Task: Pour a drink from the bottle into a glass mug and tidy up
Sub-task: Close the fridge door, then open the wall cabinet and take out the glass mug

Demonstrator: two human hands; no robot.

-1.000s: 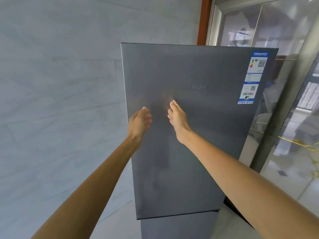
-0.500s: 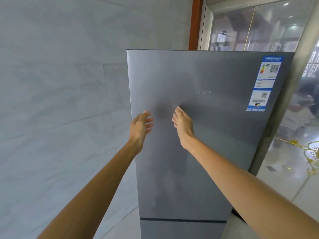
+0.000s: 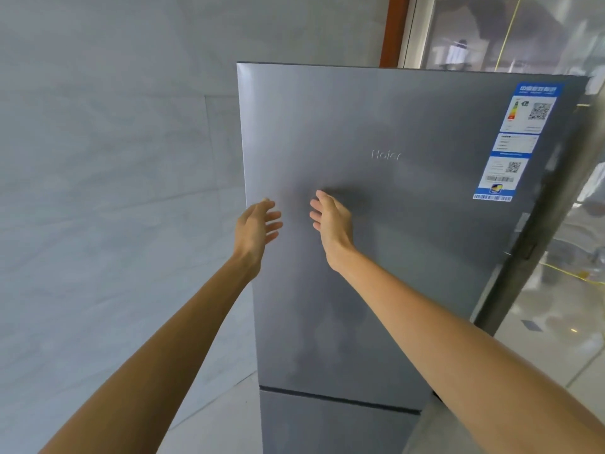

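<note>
A tall grey fridge [image 3: 409,224] stands in front of me with its upper door closed. My left hand [image 3: 257,226] is stretched out near the door's left edge, fingers apart and holding nothing. My right hand [image 3: 332,222] is raised just to the right of it, palm toward the door, fingers loosely spread and empty. I cannot tell whether either hand touches the door. No bottle or glass mug is in view.
A pale tiled wall [image 3: 114,191] runs along the left of the fridge. Energy labels [image 3: 520,139] are stuck on the door's upper right. A lower fridge door [image 3: 327,424] sits below a dark seam. Glass panels [image 3: 556,34] and a glossy floor lie to the right.
Both hands stay side by side in front of the door, fingers a little more spread. The door has swung flat and closed against the fridge.
</note>
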